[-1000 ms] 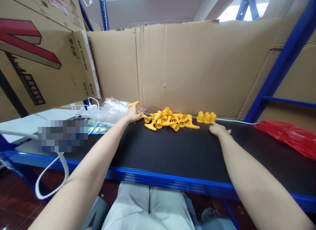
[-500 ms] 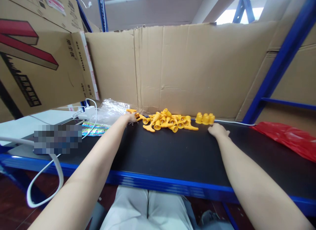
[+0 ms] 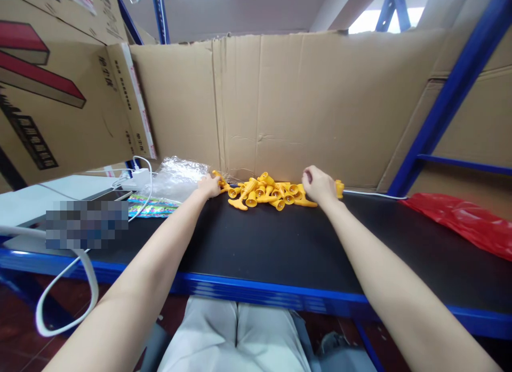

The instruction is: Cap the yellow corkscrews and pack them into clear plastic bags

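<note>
A heap of small yellow plastic parts [image 3: 262, 192] lies at the back of the black shelf top [image 3: 280, 244], against the cardboard wall. My left hand [image 3: 208, 185] rests at the heap's left end, fingers closed around a yellow part [image 3: 218, 177]. My right hand [image 3: 318, 184] is curled over the heap's right end, covering the upright yellow caps; one cap [image 3: 340, 188] peeks out beside it. What its fingers hold is hidden.
A crumpled clear plastic bag [image 3: 178, 175] and a colourful printed sheet [image 3: 154, 205] lie to the left, with a white charger and cable [image 3: 138, 177]. A red plastic bag [image 3: 464, 223] sits at the right. Cardboard [image 3: 304, 105] walls the back; blue rack posts [image 3: 452, 100] stand right.
My right hand moved left and up from the bare shelf onto the upright yellow caps and curled over them. My left hand lowered its yellow part toward the heap.
</note>
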The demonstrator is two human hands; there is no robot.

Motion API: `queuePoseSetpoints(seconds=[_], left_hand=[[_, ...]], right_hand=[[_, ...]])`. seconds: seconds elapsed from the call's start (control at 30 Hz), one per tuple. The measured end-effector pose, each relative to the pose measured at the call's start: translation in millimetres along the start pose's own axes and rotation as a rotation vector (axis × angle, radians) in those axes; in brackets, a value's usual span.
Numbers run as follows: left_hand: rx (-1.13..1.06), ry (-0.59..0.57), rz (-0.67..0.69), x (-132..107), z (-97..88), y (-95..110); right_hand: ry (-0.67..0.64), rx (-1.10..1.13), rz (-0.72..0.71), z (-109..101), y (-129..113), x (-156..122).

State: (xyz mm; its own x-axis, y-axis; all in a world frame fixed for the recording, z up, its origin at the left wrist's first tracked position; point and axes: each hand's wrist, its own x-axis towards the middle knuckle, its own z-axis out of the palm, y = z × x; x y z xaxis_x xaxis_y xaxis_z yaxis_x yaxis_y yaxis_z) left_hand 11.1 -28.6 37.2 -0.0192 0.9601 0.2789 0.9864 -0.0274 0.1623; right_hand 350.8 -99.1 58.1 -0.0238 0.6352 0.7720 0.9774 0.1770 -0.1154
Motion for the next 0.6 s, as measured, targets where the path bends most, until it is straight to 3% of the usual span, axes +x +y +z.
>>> queuePoseSetpoints(seconds=[0.17, 0.23, 0.33, 0.4, 0.5, 0.6], left_hand=[[-0.037, 0.141, 0.093, -14, -25.0, 35], [-0.113, 0.048, 0.169, -23, -34.8, 51], [-0.095, -0.279, 0.185, -39, -39.6, 69], [-0.113, -0.388, 0.164, -50, -34.6, 74], [-0.203, -0.272, 0.128, -61, -20.9, 70], [-0.155, -0.141, 0.141, -63, -13.1, 61]], right_hand=[[-0.056, 0.039, -0.219, 1, -24, -2], [-0.079, 0.047, -0.252, 2, -27, -3], [-0.110, 0.047, -0.246, 6, -27, -4], [-0.131, 0.043, -0.231, 8, -23, -4], [-0.182, 0.034, -0.212, 12, -18, -5], [-0.218, 0.034, -0.202, 13, -16, -5]])
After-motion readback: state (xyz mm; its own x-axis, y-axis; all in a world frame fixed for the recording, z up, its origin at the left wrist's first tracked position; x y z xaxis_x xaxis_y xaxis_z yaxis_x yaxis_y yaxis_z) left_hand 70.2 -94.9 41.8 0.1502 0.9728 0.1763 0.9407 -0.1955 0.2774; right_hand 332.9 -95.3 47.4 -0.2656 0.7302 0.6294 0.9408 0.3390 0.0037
